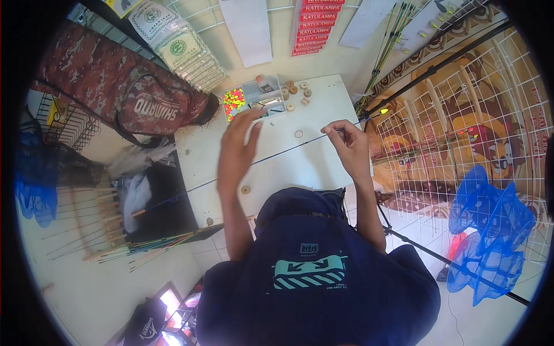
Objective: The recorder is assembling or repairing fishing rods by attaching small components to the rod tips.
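While the left hand (235, 141) is held up beside the divided clear box (271, 109) at the back of the bench (199, 138), its grip is spread, the thumb standing apart from the fingers; the right hand (351, 151) is over the right part of the bench, thumb and forefinger brought close together beside a thin blue rod (283, 152), though I cannot tell whether that grip pinches it; the rod slants across the bench from lower left to upper right, passing behind the left hand; bright mixed beads (234, 101) fill the box's left compartment; several cork-coloured rings (293, 90) lie just right of the box, and a single ring (246, 189) lies near the left forearm; a camouflage bag (151, 101) is left of the bench, and blue nets (490, 202) hang by a white wire grid (430, 153) at right.
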A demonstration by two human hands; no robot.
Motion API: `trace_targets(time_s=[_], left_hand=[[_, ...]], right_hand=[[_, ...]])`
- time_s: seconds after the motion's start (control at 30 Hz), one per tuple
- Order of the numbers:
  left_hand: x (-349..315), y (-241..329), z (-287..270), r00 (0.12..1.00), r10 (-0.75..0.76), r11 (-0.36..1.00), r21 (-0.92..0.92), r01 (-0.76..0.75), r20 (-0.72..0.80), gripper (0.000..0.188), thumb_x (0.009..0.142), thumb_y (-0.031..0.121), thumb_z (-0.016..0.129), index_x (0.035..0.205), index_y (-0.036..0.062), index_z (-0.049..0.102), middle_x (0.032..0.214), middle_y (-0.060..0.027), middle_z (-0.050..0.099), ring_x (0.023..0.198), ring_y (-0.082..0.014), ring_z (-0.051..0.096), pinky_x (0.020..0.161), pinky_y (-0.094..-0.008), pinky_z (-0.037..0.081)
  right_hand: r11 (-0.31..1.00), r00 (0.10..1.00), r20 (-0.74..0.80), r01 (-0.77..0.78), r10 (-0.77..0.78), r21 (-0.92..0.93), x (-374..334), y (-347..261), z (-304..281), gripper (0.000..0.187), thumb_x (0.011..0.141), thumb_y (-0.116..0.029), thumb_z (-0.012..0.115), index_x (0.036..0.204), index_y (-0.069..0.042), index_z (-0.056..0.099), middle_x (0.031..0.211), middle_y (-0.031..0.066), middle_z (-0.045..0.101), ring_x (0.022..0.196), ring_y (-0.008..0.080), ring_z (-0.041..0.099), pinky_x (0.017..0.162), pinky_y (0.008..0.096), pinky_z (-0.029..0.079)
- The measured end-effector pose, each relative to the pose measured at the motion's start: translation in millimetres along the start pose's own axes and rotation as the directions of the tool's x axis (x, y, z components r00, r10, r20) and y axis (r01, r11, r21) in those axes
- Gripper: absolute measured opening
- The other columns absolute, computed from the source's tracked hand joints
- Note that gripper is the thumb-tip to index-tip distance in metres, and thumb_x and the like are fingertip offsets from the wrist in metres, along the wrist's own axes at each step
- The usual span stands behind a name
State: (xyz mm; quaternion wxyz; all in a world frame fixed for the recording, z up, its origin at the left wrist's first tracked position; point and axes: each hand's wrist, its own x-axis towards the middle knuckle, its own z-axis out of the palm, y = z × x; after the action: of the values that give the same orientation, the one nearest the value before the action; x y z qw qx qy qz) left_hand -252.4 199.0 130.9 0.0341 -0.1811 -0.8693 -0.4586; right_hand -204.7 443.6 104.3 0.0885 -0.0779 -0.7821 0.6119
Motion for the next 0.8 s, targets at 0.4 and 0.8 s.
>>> trace_targets(time_s=[0.4, 0.8], left_hand=[[-17, 8, 75, 0.982, -0.118, 0.879, -0.446, 0.172, 0.147, 0.019, 0.082, 0.006, 0.072, 0.101, 0.0021, 0.073, 0.084, -0.0082, 0.073, 0.070, -0.0098, 0.066, 0.062, -0.0232, 0.051], [-28, -2, 71, 0.996, -0.075, 0.948, -0.314, 0.059, -0.041, 0.011, 0.079, 0.004, 0.075, 0.091, 0.0027, 0.075, 0.082, -0.0076, 0.072, 0.070, -0.0112, 0.065, 0.064, -0.0237, 0.051]], right_hand=[[0.997, 0.999, -0.014, 0.050, -0.050, 0.051, 3, 7, -4, 0.011, 0.088, -0.012, 0.067, 0.091, -0.002, 0.070, 0.059, -0.0072, 0.044, 0.054, 0.0014, 0.033, 0.049, 0.0220, 0.025], [0.998, 0.998, -0.022, 0.064, -0.063, 0.024, 10, 2, -9, 0.010, 0.088, -0.009, 0.066, 0.093, -0.002, 0.070, 0.073, -0.0041, 0.061, 0.055, 0.0005, 0.038, 0.049, 0.0199, 0.029]])
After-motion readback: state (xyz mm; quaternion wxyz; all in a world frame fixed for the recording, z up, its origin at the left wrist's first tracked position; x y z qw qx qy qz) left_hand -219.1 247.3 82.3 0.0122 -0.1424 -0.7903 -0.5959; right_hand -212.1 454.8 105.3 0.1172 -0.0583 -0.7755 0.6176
